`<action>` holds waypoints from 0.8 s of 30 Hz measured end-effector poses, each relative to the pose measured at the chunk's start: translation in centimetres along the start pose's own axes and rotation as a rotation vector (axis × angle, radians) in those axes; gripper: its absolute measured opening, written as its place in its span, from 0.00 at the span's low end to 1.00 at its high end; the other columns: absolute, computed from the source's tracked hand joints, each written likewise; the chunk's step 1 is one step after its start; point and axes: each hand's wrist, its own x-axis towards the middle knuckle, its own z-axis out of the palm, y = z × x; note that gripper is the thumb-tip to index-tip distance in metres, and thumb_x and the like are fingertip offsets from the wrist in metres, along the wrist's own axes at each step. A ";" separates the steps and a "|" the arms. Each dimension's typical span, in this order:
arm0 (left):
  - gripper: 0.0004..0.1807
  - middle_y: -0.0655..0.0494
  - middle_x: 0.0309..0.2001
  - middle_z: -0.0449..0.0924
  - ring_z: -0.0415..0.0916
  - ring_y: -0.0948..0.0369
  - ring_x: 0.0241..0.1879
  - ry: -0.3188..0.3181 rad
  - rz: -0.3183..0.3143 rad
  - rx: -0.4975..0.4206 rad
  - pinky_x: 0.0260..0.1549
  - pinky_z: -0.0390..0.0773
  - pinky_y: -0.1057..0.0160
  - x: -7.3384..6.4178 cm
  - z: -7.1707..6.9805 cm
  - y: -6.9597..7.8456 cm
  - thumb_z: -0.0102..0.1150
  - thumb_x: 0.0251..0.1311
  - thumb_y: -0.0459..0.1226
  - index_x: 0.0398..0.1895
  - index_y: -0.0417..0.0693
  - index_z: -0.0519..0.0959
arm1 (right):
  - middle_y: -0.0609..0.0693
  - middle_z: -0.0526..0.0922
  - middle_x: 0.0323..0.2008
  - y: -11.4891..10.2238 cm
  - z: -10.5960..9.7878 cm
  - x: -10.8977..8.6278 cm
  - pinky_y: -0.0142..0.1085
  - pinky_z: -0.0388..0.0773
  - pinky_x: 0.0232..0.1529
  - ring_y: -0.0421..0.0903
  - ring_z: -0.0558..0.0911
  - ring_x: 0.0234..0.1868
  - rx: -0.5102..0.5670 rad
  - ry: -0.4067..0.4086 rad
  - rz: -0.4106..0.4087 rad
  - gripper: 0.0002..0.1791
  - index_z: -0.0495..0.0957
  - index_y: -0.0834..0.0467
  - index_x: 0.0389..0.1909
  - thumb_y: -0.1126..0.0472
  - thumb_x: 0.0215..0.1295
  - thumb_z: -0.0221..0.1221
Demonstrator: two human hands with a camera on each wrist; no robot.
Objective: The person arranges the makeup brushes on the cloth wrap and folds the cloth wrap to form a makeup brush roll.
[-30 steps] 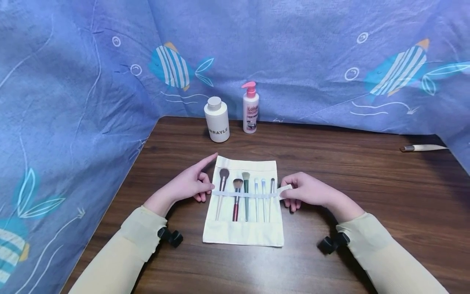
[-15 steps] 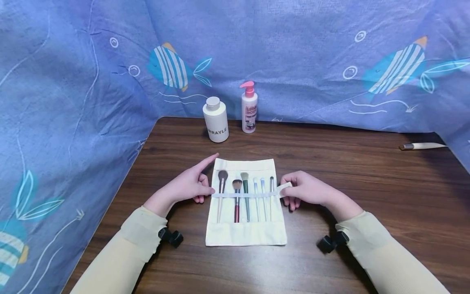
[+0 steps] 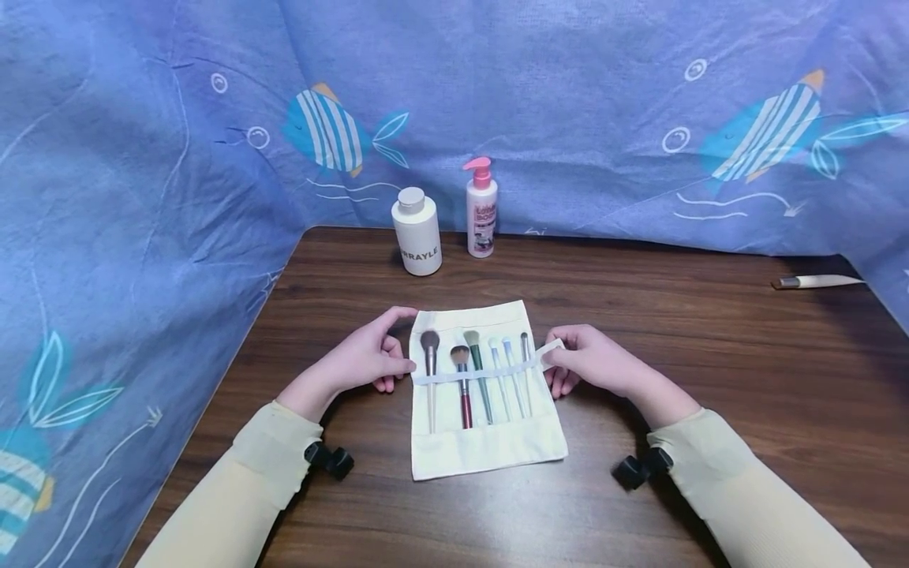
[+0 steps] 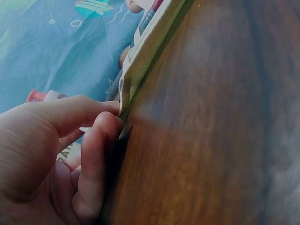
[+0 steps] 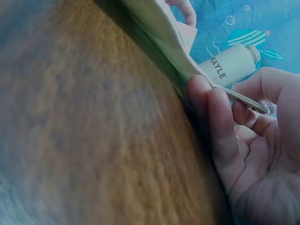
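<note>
A cream fabric brush roll [image 3: 490,456] lies unfolded in the middle of the table, turned slightly with its lower end to the right. Several makeup brushes sit under its pale elastic band [image 3: 449,378], among them a dark-headed brush [image 3: 430,341], a red-handled brush [image 3: 465,410] and a green-handled brush [image 3: 484,388]. The roll's left edge is pinched by my left hand [image 3: 364,355], whose index finger reaches to the upper left corner. On the opposite side, my right hand [image 3: 591,359] pinches the short tab [image 3: 550,353] at the right edge. Both wrist views show fingertips on the fabric edge [image 4: 140,61].
Behind the roll stand a white bottle [image 3: 417,237] and a pump bottle [image 3: 482,217] with a pink top. A pale-handled brush [image 3: 824,282] lies at the table's far right. Blue fish-print cloth [image 3: 554,118] hangs behind and left of the wooden table [image 3: 675,315].
The roll has turned, its lower end swinging right and its right side shifting away from me. My right hand moved slightly farther away. The left index finger, straighter before, is now bent.
</note>
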 end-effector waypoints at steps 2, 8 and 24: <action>0.46 0.46 0.23 0.80 0.80 0.53 0.17 0.003 0.002 -0.001 0.18 0.83 0.57 0.0 0.1 0.0 0.69 0.62 0.31 0.78 0.63 0.57 | 0.60 0.85 0.26 0.1 0.0 0.0 0.42 0.87 0.28 0.49 0.86 0.23 0.009 0.005 0.003 0.09 0.74 0.70 0.37 0.65 0.71 0.56; 0.51 0.44 0.25 0.80 0.80 0.52 0.18 0.008 -0.009 -0.004 0.20 0.84 0.54 -0.2 0.1 0.2 0.70 0.61 0.31 0.81 0.73 0.54 | 0.60 0.85 0.27 0.2 0.0 0.1 0.42 0.87 0.27 0.49 0.86 0.24 0.016 0.011 -0.002 0.11 0.74 0.70 0.40 0.63 0.73 0.56; 0.49 0.46 0.25 0.80 0.80 0.51 0.17 0.019 -0.010 0.010 0.18 0.83 0.56 -0.1 0.2 0.1 0.70 0.60 0.30 0.79 0.65 0.54 | 0.56 0.85 0.22 -0.2 0.2 -0.2 0.40 0.85 0.23 0.49 0.86 0.21 -0.111 -0.009 0.012 0.13 0.76 0.66 0.41 0.59 0.68 0.66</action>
